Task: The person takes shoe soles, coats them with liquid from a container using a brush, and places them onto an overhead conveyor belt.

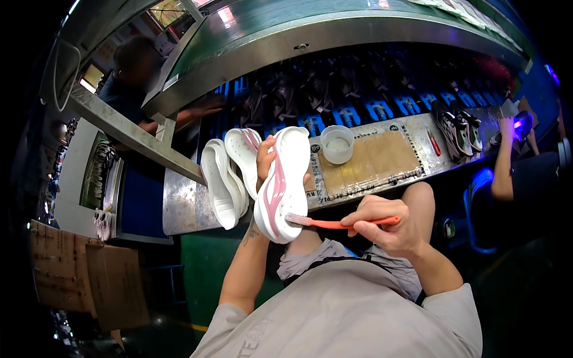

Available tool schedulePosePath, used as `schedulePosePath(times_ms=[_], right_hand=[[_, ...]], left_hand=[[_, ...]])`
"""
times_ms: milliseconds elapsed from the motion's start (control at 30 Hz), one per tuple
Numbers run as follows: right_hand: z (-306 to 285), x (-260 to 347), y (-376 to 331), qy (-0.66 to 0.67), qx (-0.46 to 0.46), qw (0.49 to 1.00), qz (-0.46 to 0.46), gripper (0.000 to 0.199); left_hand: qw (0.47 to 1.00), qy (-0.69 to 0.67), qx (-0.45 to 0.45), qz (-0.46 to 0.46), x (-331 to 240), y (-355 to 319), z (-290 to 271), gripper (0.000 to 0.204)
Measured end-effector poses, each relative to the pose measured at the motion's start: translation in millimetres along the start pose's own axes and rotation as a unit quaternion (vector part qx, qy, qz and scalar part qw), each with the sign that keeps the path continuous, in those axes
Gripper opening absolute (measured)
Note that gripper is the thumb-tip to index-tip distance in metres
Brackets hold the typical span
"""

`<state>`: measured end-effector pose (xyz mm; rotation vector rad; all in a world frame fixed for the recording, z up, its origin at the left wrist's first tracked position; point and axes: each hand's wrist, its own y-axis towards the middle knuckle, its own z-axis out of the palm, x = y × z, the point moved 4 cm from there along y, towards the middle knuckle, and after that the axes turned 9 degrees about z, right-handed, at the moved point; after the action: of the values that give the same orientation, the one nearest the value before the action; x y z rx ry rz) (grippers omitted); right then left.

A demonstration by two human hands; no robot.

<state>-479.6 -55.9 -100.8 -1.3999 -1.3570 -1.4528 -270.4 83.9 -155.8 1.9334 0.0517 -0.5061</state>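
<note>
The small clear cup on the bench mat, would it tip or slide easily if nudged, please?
The cup is low and wide, so it probably slides rather than tips. It looks like thin plastic with a little pale content, so likely light. It stands on the brown mat, which may grip more than the bare metal bench.

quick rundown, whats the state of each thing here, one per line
left hand: gripping the shoe sole, holding it up on edge
shoe sole: white with pink streaks, raised off the bench, brush tip at its lower edge
right hand: closed around the brush handle
orange brush: held level, bristle end touching the sole
spare soles: white, stacked leaning on the bench
plastic cup: upright, open, whitish content inside
finished shoes: resting on the bench
</note>
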Motion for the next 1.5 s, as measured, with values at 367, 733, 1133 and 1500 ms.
schedulePosePath(times_ms=[367, 733, 1133, 1500], right_hand=[[18, 7, -6, 0.216, -0.067, 0.969, 0.095, 0.03], [-27, -45, 13, 0.275, -0.22, 0.935, 0.042, 0.032], [-96, -112, -41, 0.327, -0.37, 0.87, 0.022, 0.028], [-81, -118, -53, 0.282, -0.353, 0.89, 0.056, 0.029]], left_hand=[[0.992, 0.101, 0.036, 0.072, 13, -29, 13, 0.088], [0.902, -0.202, 0.066, -0.375, 9, -96, -5, 0.059], [0.786, -0.387, 0.167, -0.453, -15, 42, -27, 0.05], [0.859, -0.356, -0.238, -0.281, 201, 294, -32, 0.035]])
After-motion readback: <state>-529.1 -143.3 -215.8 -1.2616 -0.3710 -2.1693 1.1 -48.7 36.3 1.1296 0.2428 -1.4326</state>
